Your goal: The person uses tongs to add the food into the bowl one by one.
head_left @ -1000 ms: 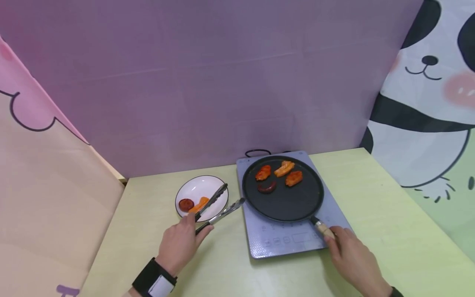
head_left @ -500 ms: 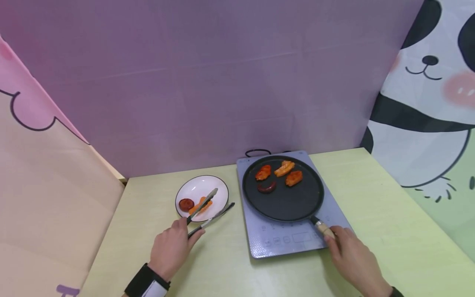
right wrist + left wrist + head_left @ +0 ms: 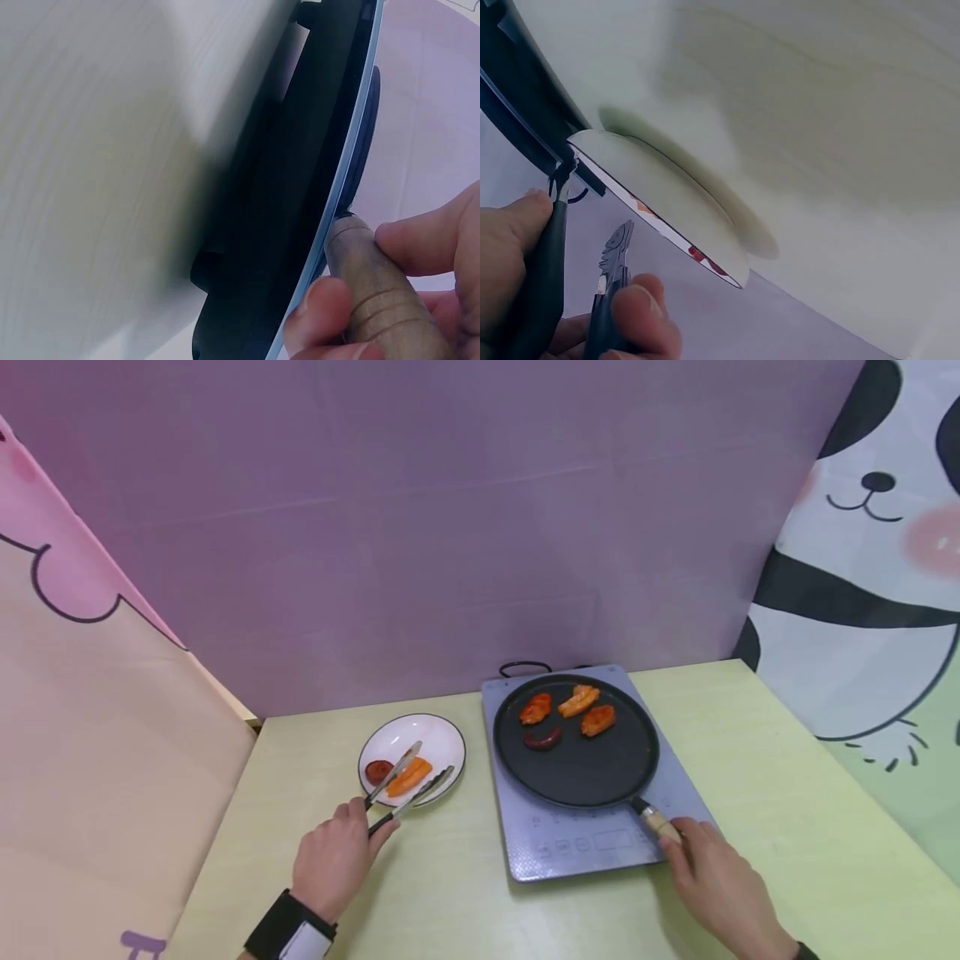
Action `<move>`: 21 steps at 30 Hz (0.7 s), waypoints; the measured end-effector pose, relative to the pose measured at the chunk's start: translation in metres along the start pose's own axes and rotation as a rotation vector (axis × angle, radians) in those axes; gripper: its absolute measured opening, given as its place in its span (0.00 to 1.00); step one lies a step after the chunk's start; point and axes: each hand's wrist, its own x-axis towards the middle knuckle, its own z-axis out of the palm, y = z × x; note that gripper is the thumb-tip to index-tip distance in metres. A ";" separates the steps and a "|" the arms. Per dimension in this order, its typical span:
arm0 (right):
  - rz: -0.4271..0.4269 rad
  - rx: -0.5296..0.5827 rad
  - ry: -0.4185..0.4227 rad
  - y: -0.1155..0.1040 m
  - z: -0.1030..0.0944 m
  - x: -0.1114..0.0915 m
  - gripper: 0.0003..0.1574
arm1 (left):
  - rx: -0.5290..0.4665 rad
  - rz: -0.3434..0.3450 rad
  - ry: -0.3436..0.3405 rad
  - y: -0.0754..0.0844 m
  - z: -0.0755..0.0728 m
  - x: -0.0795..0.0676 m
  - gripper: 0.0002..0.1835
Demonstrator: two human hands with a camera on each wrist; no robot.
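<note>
Cooktop (image 3: 551, 852) right of lower centre carries one pan (image 3: 577, 768), the right hand (image 3: 712, 877) gripping its handle (image 3: 656, 822). One plate (image 3: 441, 740) left of centre holds one red piece (image 3: 377, 772) and one orange piece (image 3: 409, 777); tongs (image 3: 409, 803) gripped by the left hand (image 3: 332, 860) have shifted left, spread arms now flanking the latter. Four food pieces (image 3: 597, 721) occupy the pan.

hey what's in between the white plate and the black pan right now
In the head view, a strip of bare table beside the plate, then the margin of the cooktop that the pan rests on.
</note>
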 end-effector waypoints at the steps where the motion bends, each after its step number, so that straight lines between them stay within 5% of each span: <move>1: 0.000 0.000 0.000 0.000 0.000 0.000 0.11 | 0.003 -0.003 0.000 -0.001 0.001 0.000 0.31; 21: -0.015 0.003 0.012 0.000 0.000 0.000 0.11 | 0.043 -0.009 -0.096 -0.004 0.002 0.004 0.26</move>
